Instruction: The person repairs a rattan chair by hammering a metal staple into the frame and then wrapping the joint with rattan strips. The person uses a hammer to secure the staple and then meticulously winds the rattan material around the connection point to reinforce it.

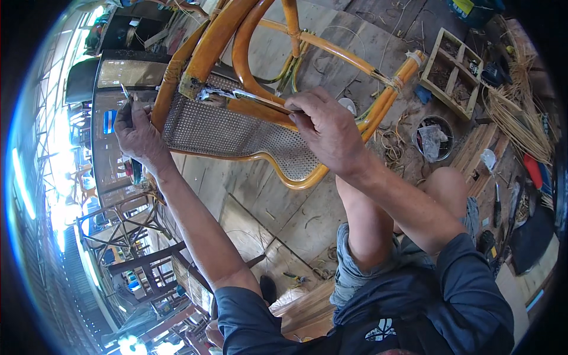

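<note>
A rattan chair frame [241, 41] of glossy orange-brown poles tilts in front of me, with a woven cane panel [231, 131] set in it. My right hand [331, 127] pinches the near end of a thin pale strip [260, 99], which lies along a pole above the panel. At the strip's far end, a torn whitish and dark patch [208, 93] shows on the frame. Next to the chair's left pole, my left hand [141, 136] is closed round a slim pointed tool [124, 92]; its tip sticks up past the fingers, and its kind is unclear.
At the right stand a divided wooden box [452, 74], a round bin [433, 139] with plastic in it, and a bundle of cane strands [515, 121]. Pliers [296, 277] lie on the floor below. Dark wooden furniture [139, 266] crowds the left.
</note>
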### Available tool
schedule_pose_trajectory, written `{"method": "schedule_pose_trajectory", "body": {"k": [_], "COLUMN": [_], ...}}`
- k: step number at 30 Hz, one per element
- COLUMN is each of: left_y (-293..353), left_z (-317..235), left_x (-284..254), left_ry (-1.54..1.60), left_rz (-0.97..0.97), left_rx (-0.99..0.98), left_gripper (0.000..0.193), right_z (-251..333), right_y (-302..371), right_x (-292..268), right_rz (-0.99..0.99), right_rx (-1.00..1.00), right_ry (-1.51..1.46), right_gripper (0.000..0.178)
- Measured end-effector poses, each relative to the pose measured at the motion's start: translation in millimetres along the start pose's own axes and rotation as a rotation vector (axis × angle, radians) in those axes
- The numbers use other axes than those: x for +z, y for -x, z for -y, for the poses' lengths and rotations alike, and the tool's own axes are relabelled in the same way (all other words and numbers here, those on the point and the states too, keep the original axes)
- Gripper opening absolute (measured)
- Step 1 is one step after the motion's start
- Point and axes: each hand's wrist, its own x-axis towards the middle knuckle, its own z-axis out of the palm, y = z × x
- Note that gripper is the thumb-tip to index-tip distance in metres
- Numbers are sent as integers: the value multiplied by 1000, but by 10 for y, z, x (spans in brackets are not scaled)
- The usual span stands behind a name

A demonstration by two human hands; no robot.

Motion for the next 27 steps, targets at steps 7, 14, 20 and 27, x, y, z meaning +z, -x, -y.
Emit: {"method": "schedule_pose_trajectory", "body": {"k": [7, 14, 20, 27], "left_y": [-21, -7, 3, 0], "left_z": [37, 13, 6, 24], "left_x": [22, 7, 8, 37], "left_ry": [48, 100, 95, 107], "left_rz": [-7, 9, 3, -11], "left_rx": [3, -24, -36, -24], "left_gripper": [23, 23, 23, 25], "right_z": [-20, 16, 57, 134], "right_y": [95, 12, 9, -129], "right_x": [42, 83, -16, 39], "right_rz": [4, 34, 26, -21], "right_rx": [-12, -28, -2, -76], "right_ry": [37, 119, 150, 74], "right_gripper": [20, 19, 16, 16]}}
